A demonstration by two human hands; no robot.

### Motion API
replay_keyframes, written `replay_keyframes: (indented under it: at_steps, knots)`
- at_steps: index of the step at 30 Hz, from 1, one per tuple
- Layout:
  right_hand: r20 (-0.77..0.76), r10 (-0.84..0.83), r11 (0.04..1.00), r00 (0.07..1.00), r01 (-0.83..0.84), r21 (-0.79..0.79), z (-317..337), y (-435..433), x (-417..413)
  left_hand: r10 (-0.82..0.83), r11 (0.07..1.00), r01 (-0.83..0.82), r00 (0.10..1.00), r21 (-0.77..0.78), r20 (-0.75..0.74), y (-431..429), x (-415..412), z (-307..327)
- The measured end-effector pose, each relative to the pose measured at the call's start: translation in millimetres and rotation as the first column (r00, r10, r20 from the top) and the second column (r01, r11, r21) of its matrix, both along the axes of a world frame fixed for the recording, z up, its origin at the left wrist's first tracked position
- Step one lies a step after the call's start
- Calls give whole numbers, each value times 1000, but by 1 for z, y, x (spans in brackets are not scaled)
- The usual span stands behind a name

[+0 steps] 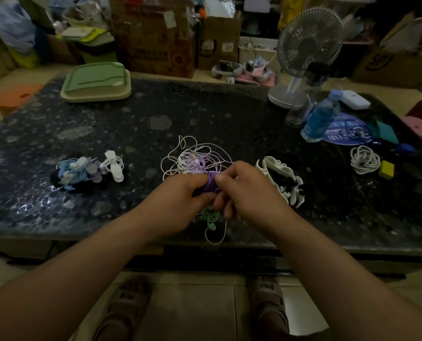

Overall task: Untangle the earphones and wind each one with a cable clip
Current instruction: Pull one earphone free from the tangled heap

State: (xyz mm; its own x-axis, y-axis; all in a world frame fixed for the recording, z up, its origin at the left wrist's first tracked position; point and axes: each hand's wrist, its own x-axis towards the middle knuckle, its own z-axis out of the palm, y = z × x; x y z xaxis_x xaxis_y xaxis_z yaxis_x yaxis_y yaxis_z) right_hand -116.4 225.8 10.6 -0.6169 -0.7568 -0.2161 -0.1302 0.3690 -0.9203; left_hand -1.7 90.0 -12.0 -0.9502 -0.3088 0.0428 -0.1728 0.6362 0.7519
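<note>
Gripping a wound bundle of purple earphone cable (212, 185), the left hand (185, 193) and the right hand (246, 190) meet at the lower centre of the frame, above the near edge of the worktop (205, 114). The left hand's fingers are curled round the bundle from the left. The right hand pinches it from the right, thumb lying on top of the purple turns. Strands run from the bundle up into the tangle of earphones (195, 158).

1. Directly behind the hands, at frame centre, the tangle of white and lilac cables lies loose on the worktop.
2. Directly below the hands, a green earphone (211, 217) lies at the worktop edge, and a white cable loop (214, 238) hangs over that edge.
3. Right of the right hand, a pile of white cable clips (282, 177) lies on the worktop, with dark pieces among them.
4. At centre left, well apart from the hands, a heap of wound earphones (79, 172) in blue, lilac, black and white is gathered.
5. At the right edge, a coiled white cable (365, 159) lies just beside a yellow block (386, 169).
6. At upper right, a blue bottle (322, 116) stands upright near a desk fan (308, 45).
7. At upper left, a green tray (96, 82) rests on the far corner of the worktop.
8. Beyond the worktop, cardboard boxes (155, 38) stand.
</note>
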Motion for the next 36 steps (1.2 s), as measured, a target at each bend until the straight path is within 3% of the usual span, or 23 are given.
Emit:
replay_keyframes:
  at_steps: [4,7,10,13,15,18,22,24,29,36]
  knots:
    - [190,-19,998,982,30,-53,1,-3,-5,-43,961,42,999,274,-3,2,-1,4]
    - [85,-23,1000,996,23,-3,5,-3,-7,-94,878,76,995,473,15,7,-2,3]
    - [-55,-47,999,997,47,8,8,-1,-12,-5,791,-21,999,611,42,12,-6,1]
    - [25,-151,988,988,152,-39,8,5,-26,108,497,-74,994,865,23,13,-10,7]
    - [138,-56,998,989,61,-32,4,12,-29,137,361,-73,990,930,25,11,-10,14]
    - [301,155,985,941,-124,-119,-5,14,-21,112,387,-47,994,921,3,10,-8,20]
    - [302,83,980,950,-23,-198,-10,10,-18,110,433,-66,994,899,20,11,-9,19]
    - [225,61,984,972,-20,-179,-13,10,-19,104,436,-83,994,896,41,11,-9,17]
    - [-189,82,994,979,-93,-50,-14,9,-20,81,418,-96,994,903,69,11,-11,12]
    - [-271,123,988,955,-144,-60,-12,15,-25,107,418,-126,990,899,89,16,-14,17]
